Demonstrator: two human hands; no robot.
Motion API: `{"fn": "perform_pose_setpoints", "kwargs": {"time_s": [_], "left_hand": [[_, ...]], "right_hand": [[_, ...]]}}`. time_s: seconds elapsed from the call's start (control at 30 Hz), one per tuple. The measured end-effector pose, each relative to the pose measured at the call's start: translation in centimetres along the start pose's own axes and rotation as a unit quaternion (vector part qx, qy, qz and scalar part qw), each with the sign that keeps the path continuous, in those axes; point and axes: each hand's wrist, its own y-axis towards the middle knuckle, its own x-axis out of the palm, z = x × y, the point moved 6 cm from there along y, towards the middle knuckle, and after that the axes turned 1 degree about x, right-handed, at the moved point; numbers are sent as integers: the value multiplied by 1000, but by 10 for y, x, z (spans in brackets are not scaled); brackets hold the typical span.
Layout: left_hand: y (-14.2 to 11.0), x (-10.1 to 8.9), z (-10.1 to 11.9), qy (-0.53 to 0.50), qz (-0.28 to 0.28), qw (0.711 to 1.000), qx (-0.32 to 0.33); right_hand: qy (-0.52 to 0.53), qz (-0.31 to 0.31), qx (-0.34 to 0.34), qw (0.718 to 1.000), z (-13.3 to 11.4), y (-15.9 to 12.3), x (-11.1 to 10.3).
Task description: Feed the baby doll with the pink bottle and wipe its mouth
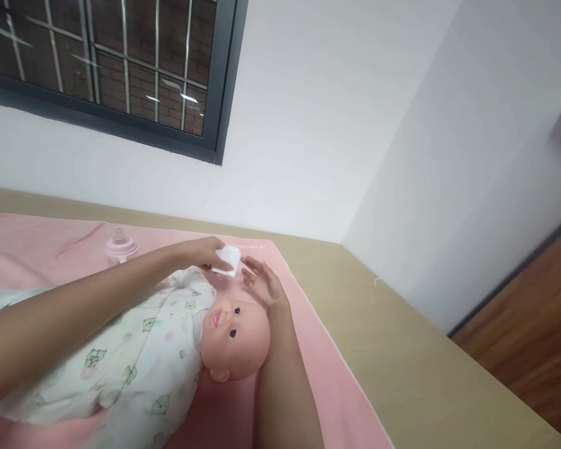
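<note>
A baby doll (236,340) in a white sleepsuit (140,355) with a small green animal print lies on its back on a pink cloth (318,380). My left hand (203,252) reaches across above the doll's body, pinching a folded white tissue or cloth (228,260); its exact kind cannot be told. Just right of it, my right hand (264,284) is held beyond the doll's head with fingers apart and nothing in them. Its fingertips come close to the white piece, and the right forearm runs alongside the crown of the head.
A pink-ringed baby bottle (120,246) with a clear teat stands on the cloth behind my left forearm. The cloth covers part of a tan surface (364,318) that meets white walls (299,125). A barred window (121,62) is at the upper left.
</note>
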Motion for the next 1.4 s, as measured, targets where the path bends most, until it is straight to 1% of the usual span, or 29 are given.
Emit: {"fn": "perform_pose_setpoints", "kwargs": {"time_s": [0.07,0.13,0.23,0.3,0.4,0.47,0.53,0.63,0.7,0.77,0.9,1.17,1.33,1.4], "left_hand": [[-17,0,8,-21,-8,1000,11],[-36,0,15,-27,-6,999,23],[-62,2,22,-14,14,998,57],[-75,5,22,4,35,996,76],[-90,10,21,33,63,993,94],[-98,16,23,42,60,992,105],[-104,22,23,42,54,993,94],[-109,28,21,55,62,995,58],[-109,31,19,57,51,996,48],[-106,33,17,60,42,996,52],[-102,34,14,90,55,991,77],[-99,41,13,108,58,986,109],[-100,37,15,123,89,982,112],[-100,36,15,134,87,980,117]], "right_hand": [[22,40,-3,999,4,3,-4],[33,66,7,997,12,5,-7],[29,58,45,997,25,9,-6],[28,49,62,996,30,10,-6],[33,62,52,996,30,12,-9],[27,68,43,996,30,13,-11],[15,65,42,997,30,14,-11],[3,58,41,997,31,15,-9],[0,57,41,998,31,15,-9],[-3,57,42,998,32,15,-9],[-6,58,45,997,32,15,-9],[-17,50,43,998,31,15,-7],[-24,52,43,997,31,14,-5],[-26,52,42,997,31,14,-5]]}}
